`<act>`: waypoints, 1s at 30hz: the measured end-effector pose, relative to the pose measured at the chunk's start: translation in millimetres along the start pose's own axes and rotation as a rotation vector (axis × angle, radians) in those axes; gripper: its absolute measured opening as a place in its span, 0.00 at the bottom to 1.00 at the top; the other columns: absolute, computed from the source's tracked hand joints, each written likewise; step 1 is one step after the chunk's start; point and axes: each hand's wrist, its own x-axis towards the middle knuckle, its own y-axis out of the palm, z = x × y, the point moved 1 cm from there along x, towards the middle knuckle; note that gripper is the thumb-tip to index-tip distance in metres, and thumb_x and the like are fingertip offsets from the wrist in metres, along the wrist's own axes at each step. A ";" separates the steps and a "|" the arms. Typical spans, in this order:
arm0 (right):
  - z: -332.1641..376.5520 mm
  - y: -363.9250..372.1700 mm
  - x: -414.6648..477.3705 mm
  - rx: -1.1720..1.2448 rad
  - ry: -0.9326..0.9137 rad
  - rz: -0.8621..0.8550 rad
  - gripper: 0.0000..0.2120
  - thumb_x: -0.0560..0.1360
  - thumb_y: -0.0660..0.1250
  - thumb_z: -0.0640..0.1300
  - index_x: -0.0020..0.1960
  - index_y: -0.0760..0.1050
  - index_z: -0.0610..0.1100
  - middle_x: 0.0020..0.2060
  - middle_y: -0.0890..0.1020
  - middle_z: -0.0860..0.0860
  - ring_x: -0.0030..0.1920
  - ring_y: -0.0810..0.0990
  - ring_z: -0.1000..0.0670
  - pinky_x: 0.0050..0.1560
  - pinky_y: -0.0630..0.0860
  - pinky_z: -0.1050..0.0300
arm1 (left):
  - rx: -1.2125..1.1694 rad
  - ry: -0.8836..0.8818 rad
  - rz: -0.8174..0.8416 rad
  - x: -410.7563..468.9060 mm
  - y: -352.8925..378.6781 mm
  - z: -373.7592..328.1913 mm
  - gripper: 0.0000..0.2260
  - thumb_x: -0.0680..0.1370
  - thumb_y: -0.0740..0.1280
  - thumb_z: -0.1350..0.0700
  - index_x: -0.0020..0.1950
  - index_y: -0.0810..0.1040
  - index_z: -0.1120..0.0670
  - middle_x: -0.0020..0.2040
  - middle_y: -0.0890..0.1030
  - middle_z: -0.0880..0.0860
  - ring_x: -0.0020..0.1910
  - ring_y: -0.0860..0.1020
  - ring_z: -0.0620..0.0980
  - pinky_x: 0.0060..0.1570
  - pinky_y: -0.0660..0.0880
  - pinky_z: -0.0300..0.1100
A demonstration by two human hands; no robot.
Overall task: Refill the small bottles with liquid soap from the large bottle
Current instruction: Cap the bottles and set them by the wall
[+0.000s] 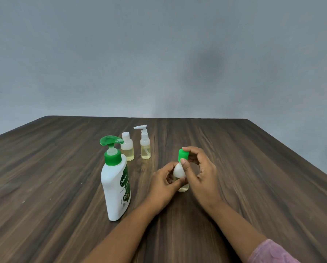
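A large white soap bottle [116, 188] with a green pump head stands on the wooden table [253, 168], left of my hands. A small clear bottle [179, 170] with yellowish liquid in its base stands at the table's middle. My left hand [163, 184] grips its body from the left. My right hand [198, 169] pinches its green cap [183, 154] between thumb and fingers. Behind stand two more small bottles with yellowish liquid: one with a white screw cap [127, 147] and one with a white pump [145, 143].
The dark wooden table runs back to a plain grey wall [158, 54]. Its far edge lies just behind the small bottles. A pink sleeve [270, 252] shows on my right arm at the lower right.
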 end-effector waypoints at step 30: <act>-0.7 0.1 -5.5 0.035 0.021 -0.024 0.23 0.73 0.67 0.43 0.67 0.66 0.46 0.52 0.81 0.53 0.56 0.78 0.55 0.59 0.71 0.66 | -0.059 -0.010 0.008 0.5 0.7 2.5 0.13 0.70 0.72 0.59 0.54 0.79 0.57 0.47 0.82 0.58 0.48 0.81 0.57 0.51 0.78 0.52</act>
